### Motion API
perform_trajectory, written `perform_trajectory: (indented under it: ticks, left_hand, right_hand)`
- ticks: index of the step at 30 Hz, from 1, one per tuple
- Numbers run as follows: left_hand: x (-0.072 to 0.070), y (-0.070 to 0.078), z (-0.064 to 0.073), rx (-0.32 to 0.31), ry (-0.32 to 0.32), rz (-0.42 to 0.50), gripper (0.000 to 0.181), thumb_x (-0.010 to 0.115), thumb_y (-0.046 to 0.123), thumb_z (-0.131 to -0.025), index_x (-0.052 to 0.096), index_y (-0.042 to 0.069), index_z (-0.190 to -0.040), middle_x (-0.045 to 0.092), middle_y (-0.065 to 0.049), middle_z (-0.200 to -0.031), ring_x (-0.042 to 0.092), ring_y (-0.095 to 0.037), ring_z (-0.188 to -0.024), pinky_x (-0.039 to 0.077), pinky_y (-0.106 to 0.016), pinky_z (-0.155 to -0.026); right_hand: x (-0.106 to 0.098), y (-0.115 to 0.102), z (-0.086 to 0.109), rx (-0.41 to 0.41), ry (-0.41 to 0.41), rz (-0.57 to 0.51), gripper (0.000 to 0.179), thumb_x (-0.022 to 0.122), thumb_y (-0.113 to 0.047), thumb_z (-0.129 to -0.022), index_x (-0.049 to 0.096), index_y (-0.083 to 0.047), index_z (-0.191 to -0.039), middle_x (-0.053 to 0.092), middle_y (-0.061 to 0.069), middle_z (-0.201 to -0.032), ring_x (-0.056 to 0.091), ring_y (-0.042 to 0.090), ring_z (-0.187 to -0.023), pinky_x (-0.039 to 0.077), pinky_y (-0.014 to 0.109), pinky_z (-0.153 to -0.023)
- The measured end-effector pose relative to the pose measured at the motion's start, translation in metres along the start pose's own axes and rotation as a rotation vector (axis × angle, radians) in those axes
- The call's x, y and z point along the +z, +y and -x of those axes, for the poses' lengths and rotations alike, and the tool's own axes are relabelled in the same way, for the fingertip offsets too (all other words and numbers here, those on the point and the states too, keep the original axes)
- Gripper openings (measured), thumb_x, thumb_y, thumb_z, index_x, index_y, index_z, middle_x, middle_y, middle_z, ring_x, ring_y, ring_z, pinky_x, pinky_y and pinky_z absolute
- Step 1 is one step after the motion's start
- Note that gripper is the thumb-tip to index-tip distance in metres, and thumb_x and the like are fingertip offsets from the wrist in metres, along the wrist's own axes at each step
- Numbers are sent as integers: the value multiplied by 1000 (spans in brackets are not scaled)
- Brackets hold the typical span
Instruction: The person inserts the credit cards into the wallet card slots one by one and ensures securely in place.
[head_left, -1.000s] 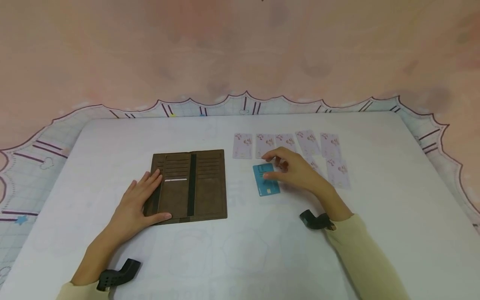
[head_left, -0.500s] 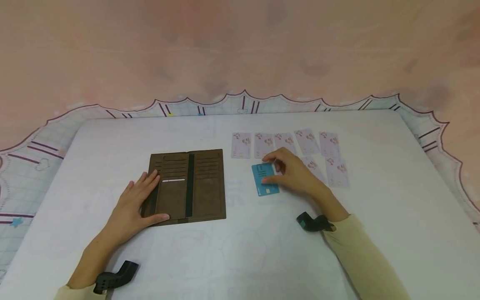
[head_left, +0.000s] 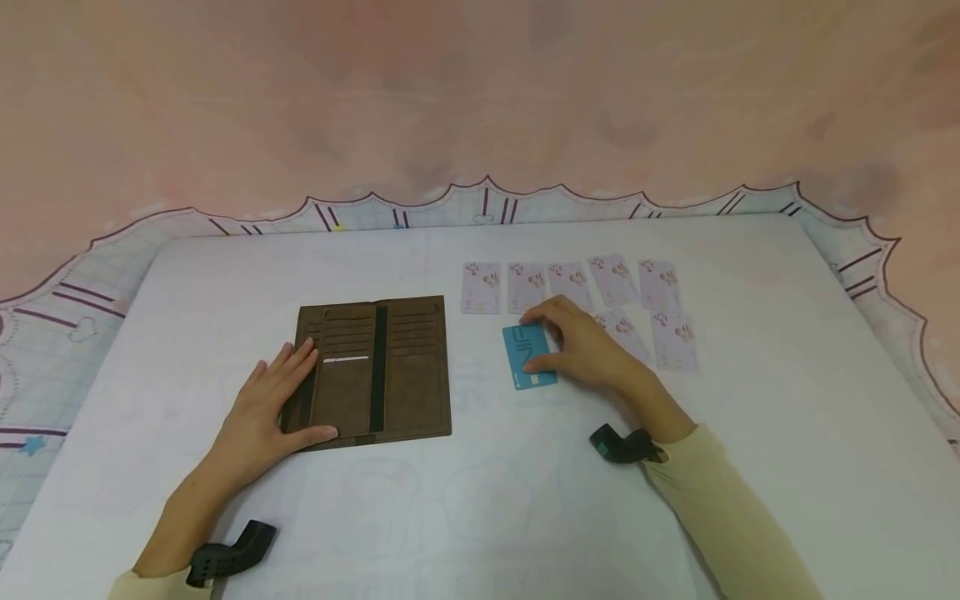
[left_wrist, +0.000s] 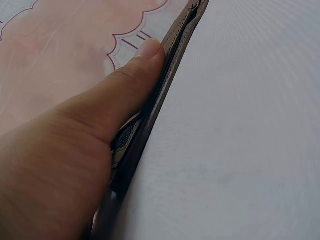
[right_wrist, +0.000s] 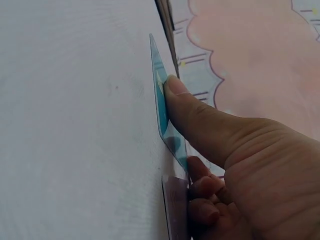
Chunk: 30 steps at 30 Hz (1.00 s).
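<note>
- Brown wallet (head_left: 416, 383): open, inside up, on white table (head_left: 480, 517), L of ctr. Dark band (head_left: 378, 367) down the middle; slot rows (head_left: 348, 327) on both halves; thin white edge (head_left: 346, 359) shows in one L-half slot.
- L hand (head_left: 262, 408): rests on wallet's L side, fingers approx. straight, thumb set apart & lying over the near edge, nr. the corner. L wrist cam: thumb flat along wallet's edge.
- Blue card (head_left: 516, 350): R of wallet w/ a gap betw. them, slightly angled; lettering on face partly hidden by hand, small chip-like square nr. its near edge. Flat on table or a bit raised: can't tell.
- R hand (head_left: 592, 346): pinches blue card, thumb on its face, index at far edge, other fingers curled in. R wrist cam: thumb tip on card, curled fingertips at its edge, part of a pale card just beside.
- Pale cards (head_left: 480, 287): 5 in far row, 4th tilted; 2 more nearer, one tilted & partly behind R hand. Pinkish paw-like prints. Any fully under the hand: can't tell.
- Scalloped border (head_left: 442, 213): past table's far edge, dk. outline, short stripes.
- Backdrop (head_left: 480, 100): peach/orange, blotchy, farthest.
</note>
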<state>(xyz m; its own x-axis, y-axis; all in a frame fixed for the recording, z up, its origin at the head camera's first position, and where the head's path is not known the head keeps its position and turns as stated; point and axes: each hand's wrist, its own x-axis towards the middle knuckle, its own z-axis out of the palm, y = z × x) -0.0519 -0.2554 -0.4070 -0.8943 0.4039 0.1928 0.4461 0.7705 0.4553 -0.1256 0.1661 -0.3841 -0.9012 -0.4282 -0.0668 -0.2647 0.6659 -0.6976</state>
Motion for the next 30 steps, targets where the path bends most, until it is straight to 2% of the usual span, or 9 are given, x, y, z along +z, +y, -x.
perform_trajectory:
  ticks: [3, 12, 22, 28, 30]
  left_hand:
    - [-1, 0, 0, 2, 2, -1, 101, 81, 42, -72, 29, 7, -151, 25, -12, -156, 11, -28, -145, 1, -45, -116]
    - [-2, 1, -1, 7, 8, 0, 101, 81, 42, -72, 28, 7, -151, 25, -12, -155, 11, -28, -145, 1, -45, -116]
    - [-1, 1, -2, 2, 4, -2, 101, 81, 42, -72, 28, 7, -151, 25, -13, -155, 11, -28, -145, 1, -45, -116]
    - [0, 0, 0, 2, 5, 5, 101, 81, 42, -72, 29, 7, -150, 25, -13, -155, 11, -28, -145, 1, -46, -116]
    - [0, 0, 0, 1, 4, 7, 101, 81, 41, -72, 29, 6, -150, 25, -13, -155, 11, -28, -145, 1, -46, -116]
  right_hand:
    - [0, -2, -1, 16, -7, 10, 60, 85, -27, -73, 58, -16, -125, 49, 6, -120, 46, 22, -104, 40, 40, -99]
    - [0, -7, -4, 62, 9, 15, 63, 85, -28, -72, 58, -14, -127, 46, 11, -118, 47, 25, -100, 42, 41, -95]
    - [0, -11, -1, 21, 51, -23, 58, 84, -25, -74, 53, -18, -123, 41, 7, -108, 44, 23, -90, 43, 33, -71]
    - [0, -13, 0, -20, 48, -39, 57, 80, -19, -80, 50, -20, -128, 53, 6, -104, 48, 23, -84, 43, 34, -68]
    - [1, -13, 0, -21, 42, -52, 53, 77, -17, -83, 50, -23, -129, 57, 6, -107, 52, 23, -85, 46, 33, -71]
